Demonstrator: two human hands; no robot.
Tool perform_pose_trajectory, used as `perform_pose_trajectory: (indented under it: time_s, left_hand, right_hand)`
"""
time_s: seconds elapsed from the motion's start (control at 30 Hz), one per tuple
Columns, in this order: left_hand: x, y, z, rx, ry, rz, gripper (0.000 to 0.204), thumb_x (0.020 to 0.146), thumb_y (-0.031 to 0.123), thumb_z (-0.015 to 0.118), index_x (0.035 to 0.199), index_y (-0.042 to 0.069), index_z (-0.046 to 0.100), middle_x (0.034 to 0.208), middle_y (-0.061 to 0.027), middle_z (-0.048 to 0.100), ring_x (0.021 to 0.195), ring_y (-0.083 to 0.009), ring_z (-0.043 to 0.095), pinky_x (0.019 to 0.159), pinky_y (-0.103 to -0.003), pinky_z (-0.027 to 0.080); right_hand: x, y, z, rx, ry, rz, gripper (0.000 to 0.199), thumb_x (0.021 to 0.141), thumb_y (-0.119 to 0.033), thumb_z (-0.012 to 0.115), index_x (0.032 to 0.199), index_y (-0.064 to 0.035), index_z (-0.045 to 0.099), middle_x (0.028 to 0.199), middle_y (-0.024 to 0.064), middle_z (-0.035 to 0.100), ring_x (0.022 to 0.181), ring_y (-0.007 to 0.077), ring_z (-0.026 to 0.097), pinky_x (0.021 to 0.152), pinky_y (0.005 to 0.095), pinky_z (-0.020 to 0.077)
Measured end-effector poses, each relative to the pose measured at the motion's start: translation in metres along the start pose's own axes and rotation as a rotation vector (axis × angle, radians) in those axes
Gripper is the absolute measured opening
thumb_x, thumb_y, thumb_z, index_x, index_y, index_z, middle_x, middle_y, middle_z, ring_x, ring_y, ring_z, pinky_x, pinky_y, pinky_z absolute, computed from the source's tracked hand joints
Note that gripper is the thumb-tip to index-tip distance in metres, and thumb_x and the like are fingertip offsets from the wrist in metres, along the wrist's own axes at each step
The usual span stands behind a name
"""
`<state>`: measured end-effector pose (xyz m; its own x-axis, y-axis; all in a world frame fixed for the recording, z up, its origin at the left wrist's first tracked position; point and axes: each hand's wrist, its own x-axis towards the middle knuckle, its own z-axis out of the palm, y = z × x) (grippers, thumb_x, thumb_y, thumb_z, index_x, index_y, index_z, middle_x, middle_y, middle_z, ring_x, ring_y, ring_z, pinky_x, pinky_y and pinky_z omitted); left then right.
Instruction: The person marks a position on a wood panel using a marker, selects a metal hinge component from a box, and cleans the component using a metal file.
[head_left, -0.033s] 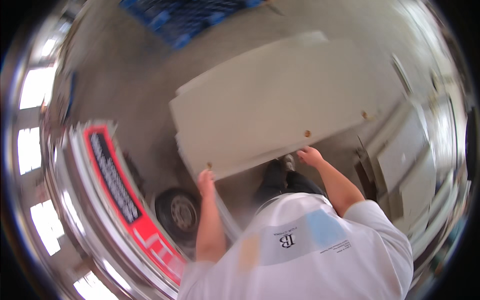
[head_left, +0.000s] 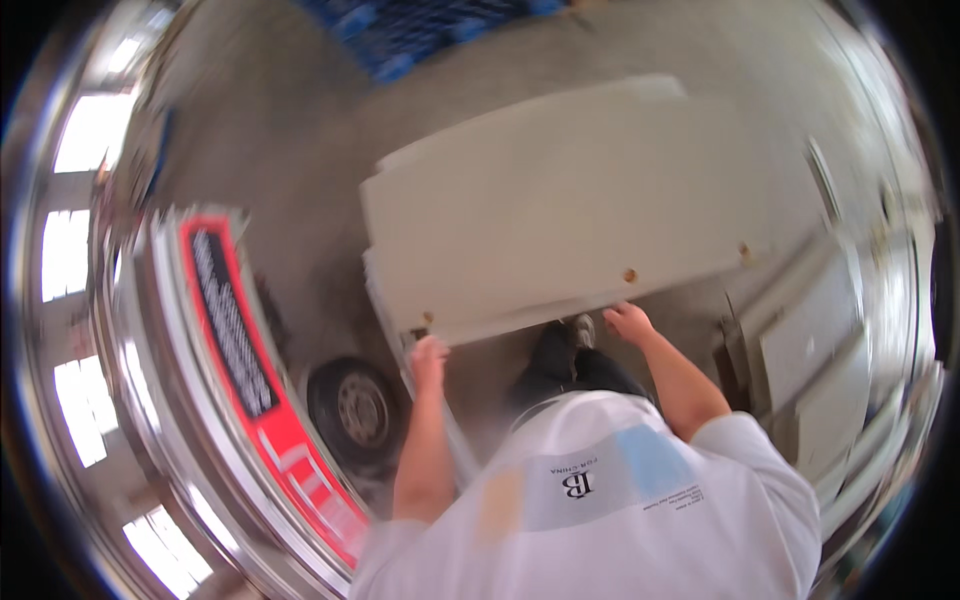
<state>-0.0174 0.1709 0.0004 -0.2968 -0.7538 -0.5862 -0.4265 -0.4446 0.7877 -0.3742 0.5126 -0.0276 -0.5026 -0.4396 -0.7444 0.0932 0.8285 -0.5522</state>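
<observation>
A large pale flat panel [head_left: 560,200] lies before me, with several small brownish holes along its near edge. More sheets of the same kind show under its far and left edges. My left hand [head_left: 429,362] is closed at the near left corner of the panel, slightly blurred. At the near edge, right of the middle, my right hand [head_left: 629,322] has its fingers curled around the rim. The fingertips of both hands are partly hidden. My legs and one shoe show under the near edge, between my hands.
To the left stands a long stack with a red and black printed face [head_left: 235,340]. A black wheel [head_left: 355,408] sits between it and my left forearm. A blue pallet [head_left: 410,35] lies on the floor beyond. Pale boards [head_left: 815,350] lean in piles at the right.
The whole view has shifted a little, so the panel and pallet appear farther right. My left hand sits slightly more to the right at the panel's corner. Both hands stay closed.
</observation>
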Motion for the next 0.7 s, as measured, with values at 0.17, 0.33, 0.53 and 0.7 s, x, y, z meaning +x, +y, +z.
perform_pose_trajectory:
  time_s: [0.17,0.33,0.53,0.7]
  left_hand:
    - [-0.130,-0.074,-0.034,0.317,-0.171,-0.127,0.027,0.102,0.028,0.065,0.120,0.008,0.072,0.105,-0.0056,0.072,0.093,-0.0173,0.069,0.079,-0.034,0.056]
    - [-0.278,-0.105,-0.057,0.300,-0.050,-0.311,0.038,0.100,0.036,0.064,0.122,0.005,0.071,0.118,-0.0144,0.074,0.108,-0.0281,0.071,0.094,-0.042,0.055]
    - [-0.296,-0.167,-0.113,0.970,-0.325,-0.004,0.035,0.102,0.032,0.058,0.123,0.008,0.072,0.117,-0.0157,0.073,0.107,-0.0314,0.070,0.091,-0.045,0.056]
    - [-0.249,-0.263,-0.179,0.835,-0.129,-0.052,0.034,0.104,0.028,0.053,0.124,0.007,0.070,0.114,-0.0142,0.073,0.102,-0.0290,0.070,0.087,-0.044,0.056]
  right_hand:
    - [0.014,0.002,0.037,0.037,-0.228,0.094,0.031,0.098,-0.034,0.066,0.095,-0.0041,0.070,0.082,0.0068,0.073,0.066,0.0174,0.068,0.055,0.0344,0.0556]
    - [0.007,0.062,0.046,-0.160,-0.373,0.215,0.030,0.095,-0.032,0.067,0.100,-0.0028,0.072,0.087,0.0093,0.077,0.070,0.0185,0.073,0.055,0.0355,0.0564]
    - [0.002,-0.021,0.072,-0.091,-0.374,0.115,0.023,0.096,-0.027,0.068,0.096,-0.0049,0.069,0.080,0.0087,0.072,0.062,0.0180,0.066,0.051,0.0337,0.0514]
    - [-0.006,-0.141,0.138,-0.361,-0.316,-0.373,0.026,0.096,-0.031,0.069,0.100,-0.0050,0.072,0.084,0.0057,0.074,0.078,0.0158,0.072,0.072,0.0309,0.0562]
